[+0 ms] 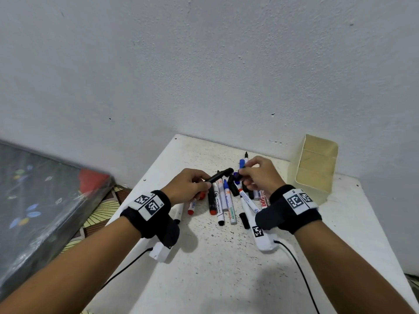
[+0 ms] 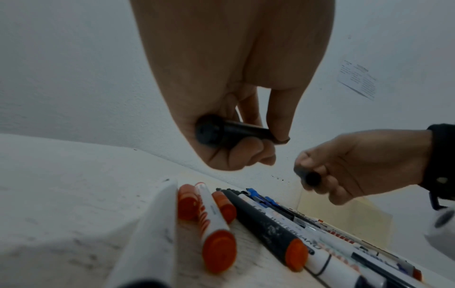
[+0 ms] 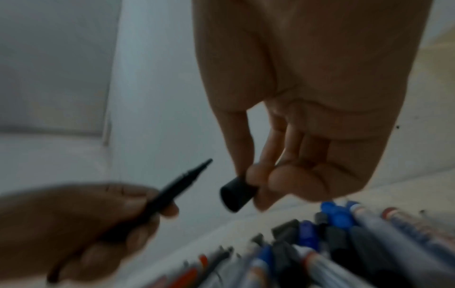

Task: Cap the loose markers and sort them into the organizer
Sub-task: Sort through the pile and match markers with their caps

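Both forearms are reaching forward over the white table [image 1: 226,257], wrists bent so the hands are hanging above the heap of loose markers [image 1: 223,202]. The left hand [image 1: 189,185] is curling its fingers [image 2: 248,150] and thumb around a black marker [image 1: 221,174], holding it clear of the heap with its bare tip angling up and toward the other hand; in the right wrist view that pointed tip is showing uncapped. The right hand [image 1: 260,175] is pinching a black cap [image 3: 237,194] between thumb and fingertips, its open end facing the marker's tip, the two near each other but apart. The right wrist view is blurred, so how the remaining fingers are lying is probably best left unsaid. Under the hands, red, blue and black markers are lying side by side and crossing one another on the table. The cream organizer [image 1: 317,164] is standing at the table's far right corner, against the wall [image 1: 204,64], well apart from the held marker.
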